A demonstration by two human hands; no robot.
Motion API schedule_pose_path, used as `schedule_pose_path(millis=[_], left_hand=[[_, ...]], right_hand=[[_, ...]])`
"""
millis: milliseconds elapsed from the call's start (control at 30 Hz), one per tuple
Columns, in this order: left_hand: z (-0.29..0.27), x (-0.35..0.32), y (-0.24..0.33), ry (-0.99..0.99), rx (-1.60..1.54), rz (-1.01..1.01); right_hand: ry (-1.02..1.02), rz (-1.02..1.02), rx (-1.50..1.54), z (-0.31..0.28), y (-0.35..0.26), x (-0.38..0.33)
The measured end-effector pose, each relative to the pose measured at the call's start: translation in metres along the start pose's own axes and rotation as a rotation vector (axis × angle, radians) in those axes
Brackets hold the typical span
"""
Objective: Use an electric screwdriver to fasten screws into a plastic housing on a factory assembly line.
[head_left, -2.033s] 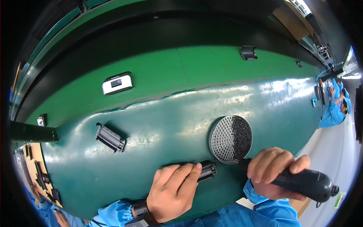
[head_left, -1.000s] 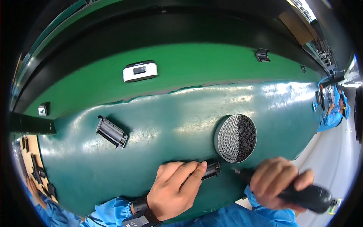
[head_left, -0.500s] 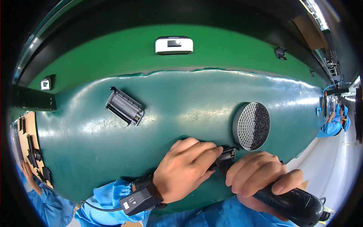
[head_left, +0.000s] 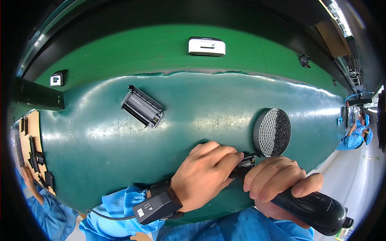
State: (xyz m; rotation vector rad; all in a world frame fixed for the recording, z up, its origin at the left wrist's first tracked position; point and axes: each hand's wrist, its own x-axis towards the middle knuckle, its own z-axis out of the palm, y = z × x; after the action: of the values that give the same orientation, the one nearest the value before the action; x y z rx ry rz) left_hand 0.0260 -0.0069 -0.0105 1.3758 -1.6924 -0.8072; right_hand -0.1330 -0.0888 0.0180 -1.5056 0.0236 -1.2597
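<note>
My left hand [head_left: 207, 172] presses down on a small black part [head_left: 246, 162] lying on the green mat [head_left: 100, 140], fingers closed over it. My right hand [head_left: 277, 180] grips the black handle of an electric screwdriver [head_left: 317, 209], whose tip points at the black part under my left fingers. A black band with a cable sits on my left wrist [head_left: 157, 205]. Just beyond my right hand a round grey dish of small screws [head_left: 274, 131] rests on the mat.
A grey and black ribbed housing [head_left: 142, 106] lies farther back on the mat. A white device [head_left: 207, 46] sits on the green belt beyond. Other workers in blue are at the far right [head_left: 356, 138] and lower left [head_left: 32, 188]. Black parts lie on a board [head_left: 34, 156] at left.
My view has swung right and closer. My right hand has brought the screwdriver in from the right until its tip meets the part under my left hand.
</note>
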Motion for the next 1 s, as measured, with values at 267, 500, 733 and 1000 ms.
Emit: schedule_pose_path(millis=[267, 500, 733, 1000], left_hand=[[-0.001, 0.001, 0.002, 0.016, 0.014, -0.002], [0.003, 0.001, 0.001, 0.04, 0.033, 0.034], [-0.001, 0.0, 0.004, -0.022, 0.054, 0.007], [-0.005, 0.004, 0.013, -0.038, 0.133, -0.013]], right_hand=[[-0.038, -0.001, 0.019, 0.002, 0.005, 0.001], [-0.058, -0.024, 0.072, -0.001, 0.013, -0.001], [0.066, -0.009, 0.08, -0.004, -0.008, 0.001], [0.26, -0.011, 0.025, -0.07, -0.033, -0.015]])
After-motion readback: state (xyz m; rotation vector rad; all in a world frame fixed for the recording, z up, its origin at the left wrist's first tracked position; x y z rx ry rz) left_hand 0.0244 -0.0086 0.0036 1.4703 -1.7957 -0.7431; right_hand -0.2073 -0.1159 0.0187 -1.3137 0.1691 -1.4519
